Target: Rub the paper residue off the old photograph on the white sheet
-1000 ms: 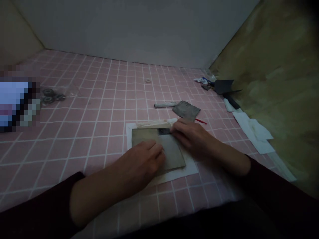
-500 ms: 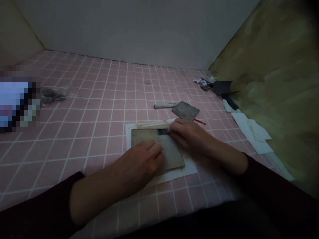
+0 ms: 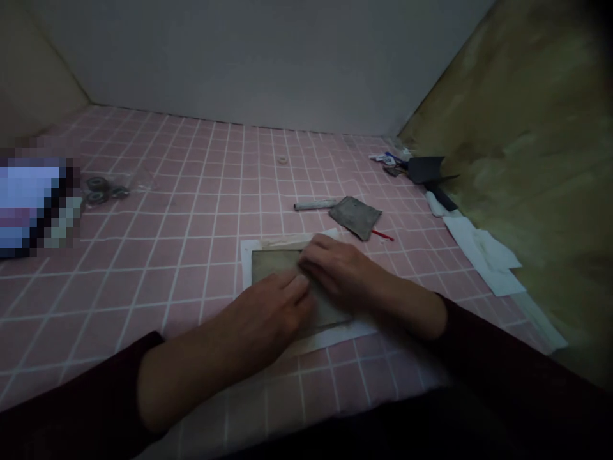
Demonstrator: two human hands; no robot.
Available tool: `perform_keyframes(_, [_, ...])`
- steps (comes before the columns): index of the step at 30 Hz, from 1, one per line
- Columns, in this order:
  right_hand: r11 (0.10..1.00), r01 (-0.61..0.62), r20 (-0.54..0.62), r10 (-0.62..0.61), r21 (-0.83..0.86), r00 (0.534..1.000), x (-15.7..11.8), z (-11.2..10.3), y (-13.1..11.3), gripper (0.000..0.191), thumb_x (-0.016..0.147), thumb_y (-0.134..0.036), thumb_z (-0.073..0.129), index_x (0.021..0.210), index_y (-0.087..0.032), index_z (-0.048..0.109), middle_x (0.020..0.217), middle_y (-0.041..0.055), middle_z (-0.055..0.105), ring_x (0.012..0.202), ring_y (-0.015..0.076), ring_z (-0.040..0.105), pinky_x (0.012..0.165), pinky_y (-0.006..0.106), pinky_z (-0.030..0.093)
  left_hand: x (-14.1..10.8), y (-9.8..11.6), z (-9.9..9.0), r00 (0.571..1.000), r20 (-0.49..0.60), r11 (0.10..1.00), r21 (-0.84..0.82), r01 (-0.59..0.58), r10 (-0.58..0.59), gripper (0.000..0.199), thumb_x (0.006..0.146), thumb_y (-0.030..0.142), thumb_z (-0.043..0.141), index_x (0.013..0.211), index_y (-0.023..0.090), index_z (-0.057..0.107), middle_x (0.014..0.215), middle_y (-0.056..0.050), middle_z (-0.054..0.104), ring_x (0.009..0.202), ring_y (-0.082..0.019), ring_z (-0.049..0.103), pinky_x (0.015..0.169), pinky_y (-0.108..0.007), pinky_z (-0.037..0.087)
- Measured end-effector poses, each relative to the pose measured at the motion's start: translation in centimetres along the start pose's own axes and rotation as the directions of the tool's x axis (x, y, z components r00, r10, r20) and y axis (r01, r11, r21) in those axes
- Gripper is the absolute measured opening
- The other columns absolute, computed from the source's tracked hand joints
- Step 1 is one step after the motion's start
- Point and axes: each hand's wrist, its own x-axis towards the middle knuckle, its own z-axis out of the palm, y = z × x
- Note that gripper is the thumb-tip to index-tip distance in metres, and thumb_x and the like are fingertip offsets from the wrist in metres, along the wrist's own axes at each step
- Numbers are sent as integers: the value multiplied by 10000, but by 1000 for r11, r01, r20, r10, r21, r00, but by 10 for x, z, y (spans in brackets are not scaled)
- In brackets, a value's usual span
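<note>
A flat grey-beige rectangular sheet lies on white paper, with a pale strip along its far edge. My left hand rests over the near left part of the sheet, fingers curled and pressed together. Close beside it, my right hand is bent over the sheet's far right part with its fingertips pinched. What either hand holds, if anything, is hidden behind the fingers.
Beyond the hands lie a grey cloth-like square, a rolled tube and a thin red stick. To the right are a black trowel-like tool and white papers. Tape rolls sit left by a blurred screen.
My right hand has moved left and slightly nearer, toward my left hand. The small dark piece seen at its fingertips is now hidden. My left hand stays nearly in place.
</note>
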Motion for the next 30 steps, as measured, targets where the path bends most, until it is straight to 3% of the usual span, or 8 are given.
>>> perform_keyframes(8, [995,-89,-40,88,-36,995,-12,-6,12,95,925,-140,461,874,-171,535,863,72,577,813,188,551,729,305,426,1,-1,-1,999,37,1000,22,-11,11,185,976,138,383,957,135,567,936,-65,526,794,-184,449,731,-359,487])
perform_keyframes(13, [999,-51,3,51,-18,999,2,1,-3,107,924,-125,427,868,-175,503,865,67,568,767,175,525,705,296,413,0,0,-1,1000,-5,1000,7,2,-2,167,955,116,391,906,146,548,923,-58,521,822,-186,452,772,-361,493])
perform_keyframes(19, [990,-105,-5,105,-94,994,-12,-11,13,117,916,-137,468,815,-178,511,827,52,547,758,172,517,687,287,387,2,0,-3,999,37,999,32,-18,17,172,971,134,399,981,128,570,947,-72,539,803,-184,463,730,-355,500])
perform_keyframes(25, [999,-33,33,33,-13,999,4,2,-6,119,913,-98,432,860,-181,499,879,58,551,750,161,497,675,274,392,0,0,0,999,-47,1000,16,-9,10,219,972,133,349,932,138,564,910,-67,534,817,-188,477,752,-358,497])
perform_keyframes(30, [995,-75,-4,75,-58,997,-9,-9,6,147,900,-111,433,784,-198,460,789,45,532,716,174,496,661,293,376,1,1,-3,1000,8,999,43,-23,23,182,960,119,381,917,143,556,938,-68,541,796,-177,470,719,-335,498])
